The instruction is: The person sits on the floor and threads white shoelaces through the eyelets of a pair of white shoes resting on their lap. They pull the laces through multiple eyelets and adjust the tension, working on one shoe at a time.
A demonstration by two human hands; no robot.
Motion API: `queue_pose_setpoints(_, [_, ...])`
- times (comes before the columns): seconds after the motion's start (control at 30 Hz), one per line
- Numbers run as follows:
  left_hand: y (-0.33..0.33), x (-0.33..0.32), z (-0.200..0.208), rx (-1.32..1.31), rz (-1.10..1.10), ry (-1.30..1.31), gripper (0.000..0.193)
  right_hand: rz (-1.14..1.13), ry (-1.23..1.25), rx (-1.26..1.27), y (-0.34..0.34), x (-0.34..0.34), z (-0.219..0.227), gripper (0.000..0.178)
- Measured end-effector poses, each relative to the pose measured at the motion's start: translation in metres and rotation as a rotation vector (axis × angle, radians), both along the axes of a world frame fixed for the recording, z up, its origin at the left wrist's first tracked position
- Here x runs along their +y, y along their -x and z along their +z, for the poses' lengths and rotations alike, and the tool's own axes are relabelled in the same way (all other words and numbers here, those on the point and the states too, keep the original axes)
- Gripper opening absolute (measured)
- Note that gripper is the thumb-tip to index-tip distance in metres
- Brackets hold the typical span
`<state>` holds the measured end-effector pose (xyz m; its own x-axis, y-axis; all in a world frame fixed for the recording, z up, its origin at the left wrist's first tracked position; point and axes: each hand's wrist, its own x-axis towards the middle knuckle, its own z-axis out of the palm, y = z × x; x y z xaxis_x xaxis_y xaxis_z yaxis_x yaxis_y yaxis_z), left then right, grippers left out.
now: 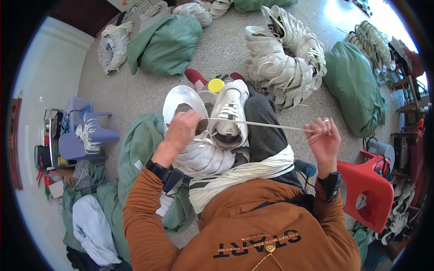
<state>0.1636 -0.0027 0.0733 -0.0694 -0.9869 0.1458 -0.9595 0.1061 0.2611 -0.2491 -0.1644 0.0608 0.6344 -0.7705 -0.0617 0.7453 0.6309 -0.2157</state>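
A white sneaker (229, 113) rests on my lap, toe pointing away from me. A white shoelace (262, 124) runs taut across it between my two hands. My left hand (183, 128) pinches one end just left of the sneaker. Out to the right, my right hand (323, 137) grips the other end. A bundle of white laces (246, 174) lies draped over my lap below the sneaker. Another white shoe (183, 101) and several more sit under my left hand.
Heaps of white shoes (285, 58) and green sacks (169, 43) lie on the speckled floor ahead. Another green sack (355, 88) lies at the right. A red plastic stool (368, 192) stands by my right elbow, a blue stool (86, 133) at the left.
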Motion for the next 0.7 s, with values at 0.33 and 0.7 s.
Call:
queue_pose_setpoints(0.33, [-0.153,0.093,0.03,-0.165,0.484,-0.057,0.017,-0.197,-0.263,0.431,0.055,-0.057,-0.097,0.021])
queue_pose_setpoints(0.7, [-0.088,0.053,0.016,-0.121,0.558,0.174,0.011,0.121,0.298,1.057,-0.042,-0.027,-0.053,0.029])
